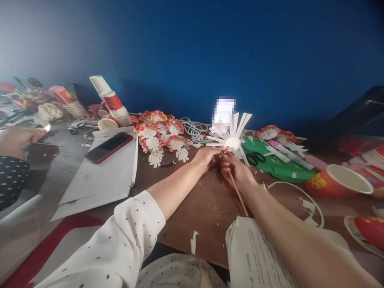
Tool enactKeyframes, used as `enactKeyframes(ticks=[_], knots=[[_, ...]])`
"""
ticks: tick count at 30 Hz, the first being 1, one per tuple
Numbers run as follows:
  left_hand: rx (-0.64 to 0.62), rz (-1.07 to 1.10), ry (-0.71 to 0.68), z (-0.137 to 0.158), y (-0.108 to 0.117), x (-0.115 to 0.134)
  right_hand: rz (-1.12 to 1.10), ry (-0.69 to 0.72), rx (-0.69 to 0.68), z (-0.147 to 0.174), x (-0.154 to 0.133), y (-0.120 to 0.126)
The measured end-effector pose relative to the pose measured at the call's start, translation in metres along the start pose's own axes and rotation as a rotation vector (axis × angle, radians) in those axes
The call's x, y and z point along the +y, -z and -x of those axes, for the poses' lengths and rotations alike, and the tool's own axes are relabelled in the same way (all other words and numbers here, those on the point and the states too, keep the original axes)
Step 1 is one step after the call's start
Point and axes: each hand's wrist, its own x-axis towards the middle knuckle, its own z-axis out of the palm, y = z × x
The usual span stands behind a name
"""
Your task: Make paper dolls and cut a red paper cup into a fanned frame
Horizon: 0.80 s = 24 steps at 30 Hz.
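A paper cup cut into spread strips (232,143) is held out in front of me, its round white base facing me. One strip near my fingers shows red and looks curled. My left hand (206,158) is closed, pinching at the lower left edge of this cut cup. Fingers closed, my right hand (237,171) is just below the cup, around a thin wooden stick (240,197) that slants down toward me. Both sets of fingertips nearly meet, and the stick's upper end is hidden there.
Finished-looking paper figures (162,134) lie behind my left arm. A phone (109,147) rests on white sheets. Black scissors (255,157) and pens lie on green paper (279,170). A red paper cup (339,180) stands right. Another person's hand (15,140) is far left.
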Motion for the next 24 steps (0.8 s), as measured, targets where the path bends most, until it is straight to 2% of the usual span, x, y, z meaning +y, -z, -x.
enactKeyframes(ticks=[8,17,24], knots=[[-0.036,0.103,0.017,-0.0040,0.0051,-0.0026,0.048,0.011,0.039,0.0001,0.0006,-0.0001],[-0.039,0.116,0.011,-0.0038,0.0044,-0.0054,-0.033,-0.025,0.022,0.0015,-0.0003,-0.0009],[-0.058,0.106,0.003,0.0011,0.0030,-0.0034,-0.020,0.003,0.051,0.0021,-0.0003,-0.0035]])
